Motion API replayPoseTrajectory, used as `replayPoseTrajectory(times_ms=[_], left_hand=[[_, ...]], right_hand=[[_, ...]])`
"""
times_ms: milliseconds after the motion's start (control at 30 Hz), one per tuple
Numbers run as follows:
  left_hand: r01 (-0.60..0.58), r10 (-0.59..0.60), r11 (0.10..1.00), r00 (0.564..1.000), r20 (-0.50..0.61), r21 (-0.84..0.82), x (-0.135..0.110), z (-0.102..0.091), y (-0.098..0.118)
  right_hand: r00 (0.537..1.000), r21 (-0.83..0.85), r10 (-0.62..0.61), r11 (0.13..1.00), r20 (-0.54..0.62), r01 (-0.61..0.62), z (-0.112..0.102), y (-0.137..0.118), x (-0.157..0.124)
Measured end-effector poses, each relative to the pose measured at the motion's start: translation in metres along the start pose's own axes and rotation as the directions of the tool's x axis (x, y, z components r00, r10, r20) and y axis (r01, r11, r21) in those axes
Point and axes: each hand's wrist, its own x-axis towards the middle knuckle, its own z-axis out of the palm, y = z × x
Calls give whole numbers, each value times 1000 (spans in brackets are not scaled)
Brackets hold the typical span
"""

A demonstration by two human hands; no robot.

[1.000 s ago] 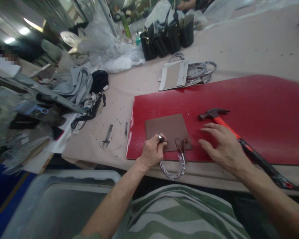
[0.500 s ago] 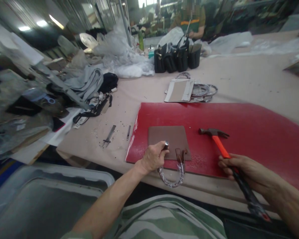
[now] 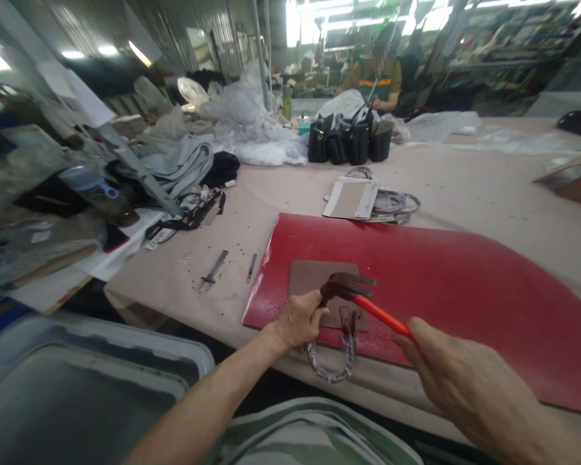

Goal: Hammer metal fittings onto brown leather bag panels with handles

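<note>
Now the hammer (image 3: pixel 380 315) (right hand (image 3: pixel 440 358) clutching it) has hidden the tool the left hand (image 3: pixel 299 319) pinches.

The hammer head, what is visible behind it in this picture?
Behind the hammer head are the brown panel and part of the red board. The head covers some of the panel; the top of what the left hand grips cannot be made out.

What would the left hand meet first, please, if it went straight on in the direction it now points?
Most likely the claw hammer's head, held through its handle by the right hand: it appears just beyond the left hand. Depth is unclear, so the head could sit higher.
</note>
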Motion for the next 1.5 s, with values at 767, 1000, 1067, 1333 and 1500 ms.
replayPoseTrajectory(times_ms=[767, 1000, 1067, 1333, 1500], left_hand=[[87, -96, 983, 994, -48, -162, -3, -8, 1], [92, -109, 983, 989, -100, -156, -7, -12, 3], [70, -86, 987, 990, -111, -147, -8, -12, 3], [-97, 94, 994, 994, -58, -43, -12, -10, -2], [39, -48, 995, 994, -94, -95, -11, -15, 3]], right_hand=[[672, 71, 646, 699, 361, -711, 86, 61, 4], [835, -308, 537, 819, 119, -483, 95, 69, 6], [928, -246, 370, 905, 49, -348, 102, 60, 4], [989, 32, 88, 995, 120, -92, 152, 27, -3], [983, 10, 115, 993, 142, -118, 151, 27, -3]])
